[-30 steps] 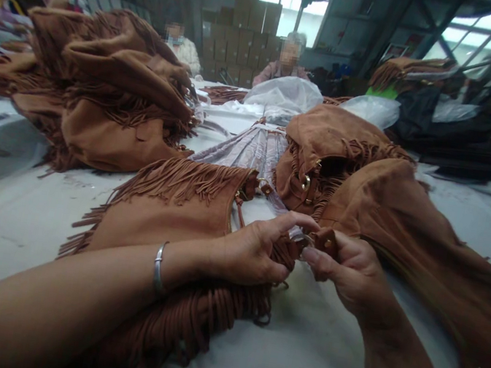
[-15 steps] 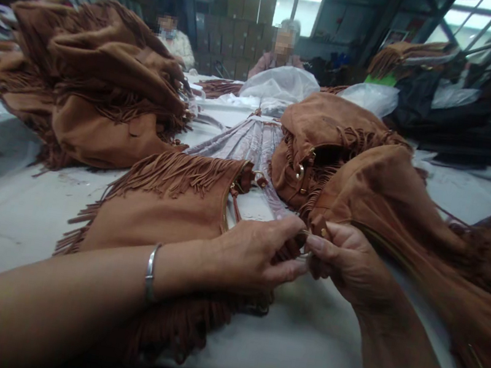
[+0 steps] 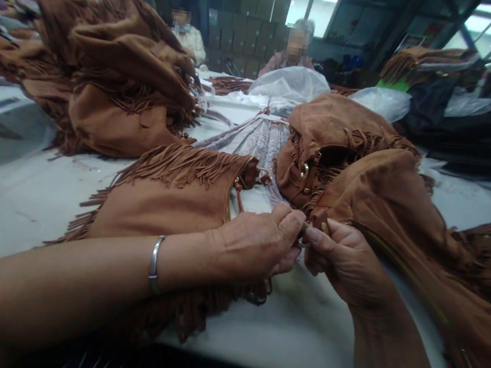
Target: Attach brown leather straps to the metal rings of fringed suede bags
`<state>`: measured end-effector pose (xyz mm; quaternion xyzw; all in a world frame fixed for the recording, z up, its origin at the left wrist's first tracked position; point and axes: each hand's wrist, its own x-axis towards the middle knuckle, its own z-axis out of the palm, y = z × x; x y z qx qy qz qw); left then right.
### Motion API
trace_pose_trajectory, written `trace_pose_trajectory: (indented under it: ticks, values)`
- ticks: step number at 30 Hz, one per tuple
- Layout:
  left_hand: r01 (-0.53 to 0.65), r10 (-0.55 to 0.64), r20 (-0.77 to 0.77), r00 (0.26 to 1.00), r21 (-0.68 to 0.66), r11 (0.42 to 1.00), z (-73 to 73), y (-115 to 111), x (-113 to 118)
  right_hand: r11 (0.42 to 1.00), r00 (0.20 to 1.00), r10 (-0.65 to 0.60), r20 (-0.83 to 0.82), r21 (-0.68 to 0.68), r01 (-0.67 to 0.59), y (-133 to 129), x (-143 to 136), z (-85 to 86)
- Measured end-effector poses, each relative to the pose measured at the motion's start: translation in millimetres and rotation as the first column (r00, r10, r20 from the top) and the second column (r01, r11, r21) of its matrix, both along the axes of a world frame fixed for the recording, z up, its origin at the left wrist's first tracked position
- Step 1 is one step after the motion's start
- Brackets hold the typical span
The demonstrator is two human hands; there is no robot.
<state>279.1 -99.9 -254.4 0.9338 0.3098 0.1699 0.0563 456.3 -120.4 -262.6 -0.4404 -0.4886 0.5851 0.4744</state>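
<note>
Head view looks down a long white table (image 3: 12, 215) with both bare forearms reaching in from the near edge. Left hand (image 3: 254, 244) lies knuckles up, fingers curled and closed in a pinch against the near right corner of a brown fringed bag (image 3: 168, 203) that lies flat under the forearm. A silver bangle (image 3: 154, 264) circles the left wrist. Right hand (image 3: 345, 259) meets it from the right, thumb and forefinger pressed together on a small metal fitting (image 3: 306, 228) between the two hands; what kind of fitting cannot be told. Both grips are narrow, fingertips almost touching each other.

A second brown bag (image 3: 392, 201) drapes over the right forearm's side and runs off toward the near right. Just behind it sits a third bag (image 3: 328, 135), its mouth open toward the camera and gold hardware showing; its inside is dark and cannot be read. At far left rises a pile of bags (image 3: 112, 82), too tangled to count. Striped straps (image 3: 257, 139) lie fanned on the table between the pile and the third bag.

Clear plastic sacks (image 3: 292, 82) sit at the far end, where two people (image 3: 290, 45) are seated. Stacked cartons (image 3: 252, 23) fill the wall behind them.
</note>
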Motion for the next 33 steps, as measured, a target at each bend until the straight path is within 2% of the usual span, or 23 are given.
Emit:
trace_pose_trajectory:
  ticks: [4, 6, 9, 12, 15, 18, 22, 28, 33]
  values:
    - [-0.028, 0.029, -0.02, 0.999, 0.062, 0.998, 0.4, 0.0, 2.0, 1.0, 1.0, 0.021, 0.021, 0.017, -0.021, 1.1, 0.0, -1.3]
    - [-0.046, 0.045, 0.007, 0.999, 0.025, 0.999, -0.6, 1.2, 2.5, 0.999, 0.999, 0.033, 0.03, 0.031, -0.034, 1.2, 0.4, -1.1]
    - [-0.065, 0.088, 0.118, 0.989, -0.186, 0.98, -1.6, 7.6, 0.8, 0.997, 0.998, 0.068, 0.0, 0.044, -0.068, -0.1, 1.6, -0.1]
    - [-0.008, 0.139, 0.273, 0.952, -0.43, 0.903, -0.8, 17.1, -3.6, 0.993, 0.993, 0.114, -0.025, 0.04, -0.113, -1.7, 2.8, 0.4]
    - [0.11, 0.146, 0.428, 0.892, -0.518, 0.848, 0.1, 23.1, -7.0, 0.986, 0.987, 0.16, 0.001, 0.054, -0.16, -2.2, 4.0, -0.1]
    - [0.078, 0.204, 0.432, 0.879, -0.551, 0.831, 0.0, 22.7, -7.2, 0.976, 0.976, 0.206, 0.071, 0.054, -0.21, -2.2, 5.7, 0.3]
    - [0.017, 0.223, 0.383, 0.896, -0.531, 0.847, 2.5, 17.0, -7.0, 0.968, 0.951, 0.221, 0.217, 0.067, -0.24, -2.6, 7.9, 4.2]
    - [-0.066, 0.185, 0.268, 0.945, -0.398, 0.915, 10.7, 9.9, -8.6, 0.977, 0.948, 0.157, 0.275, 0.1, -0.19, -5.2, 11.4, 7.7]
    - [-0.083, 0.122, 0.186, 0.975, -0.209, 0.974, 6.0, 5.7, -3.3, 0.977, 0.939, 0.167, 0.3, 0.081, -0.199, -7.9, 15.3, 10.1]
